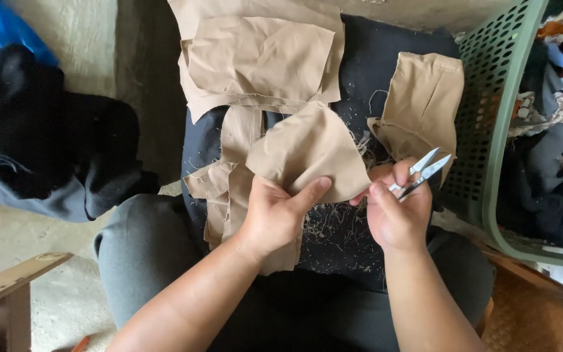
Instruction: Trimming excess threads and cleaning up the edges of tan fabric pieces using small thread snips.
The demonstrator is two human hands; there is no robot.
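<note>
My left hand [275,215] grips a tan fabric piece [307,150] by its lower edge, thumb on top. My right hand [395,212] holds small metal thread snips [425,171] with the blades pointing up and right, while its fingertips pinch the same fabric piece at its right corner. Both hands work over a black cloth [346,228] on my lap, littered with loose thread clippings. More tan fabric pieces lie stacked beyond [262,58], in a strip at the left [229,176] and at the right [425,104].
A green perforated plastic basket [490,130] with mixed clothing stands at the right. Dark garments [40,137] are piled on the concrete floor at the left. A wooden piece [8,287] sits at the lower left. My legs wear grey trousers [144,254].
</note>
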